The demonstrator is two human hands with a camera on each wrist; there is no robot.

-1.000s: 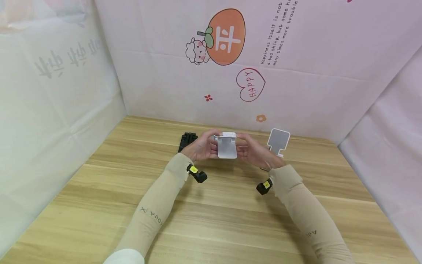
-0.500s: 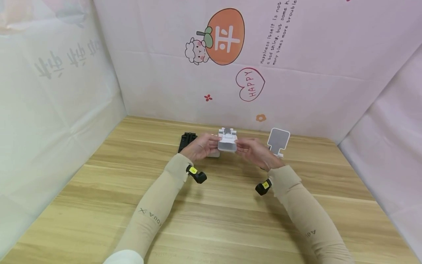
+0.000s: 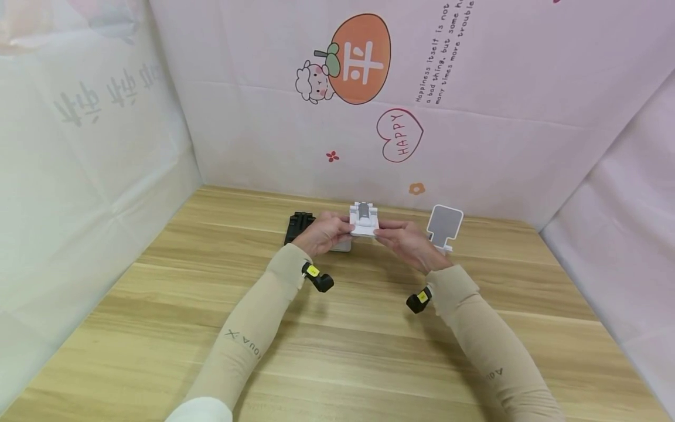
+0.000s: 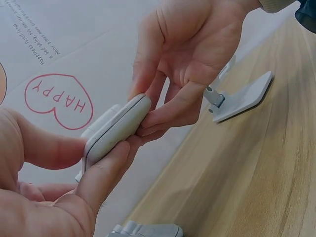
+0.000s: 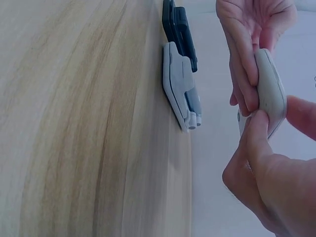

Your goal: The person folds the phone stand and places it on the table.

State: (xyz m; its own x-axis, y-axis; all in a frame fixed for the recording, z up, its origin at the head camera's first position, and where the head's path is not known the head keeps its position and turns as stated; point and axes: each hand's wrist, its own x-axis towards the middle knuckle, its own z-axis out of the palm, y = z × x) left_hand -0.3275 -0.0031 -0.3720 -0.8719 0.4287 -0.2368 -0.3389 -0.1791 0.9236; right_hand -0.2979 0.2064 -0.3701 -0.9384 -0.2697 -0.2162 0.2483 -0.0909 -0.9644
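Observation:
Both hands hold a white folding phone stand (image 3: 364, 221) up off the table, in the head view's middle. Its panels lie flat together, and a grey hinge arm shows on top. My left hand (image 3: 324, 231) pinches its left edge between thumb and fingers. On the opposite edge my right hand (image 3: 408, 241) does the same. The left wrist view shows the folded stand (image 4: 118, 129) edge-on between the thumbs and fingers. In the right wrist view the pale underside of the stand (image 5: 270, 94) is seen, with fingers on it.
A black folded phone stand (image 3: 299, 225) lies at the back left. Beside it, partly behind my left hand, lies a second white folded stand (image 5: 178, 84). Right of my right hand stands an unfolded white-and-grey stand (image 3: 445, 225). A printed cloth wall (image 3: 253, 135) rises behind the table.
The held stand's grey panel hung down one second ago. The stand has since been tilted and folded flat, its hinge side now facing up. The hands stay nearly in place.

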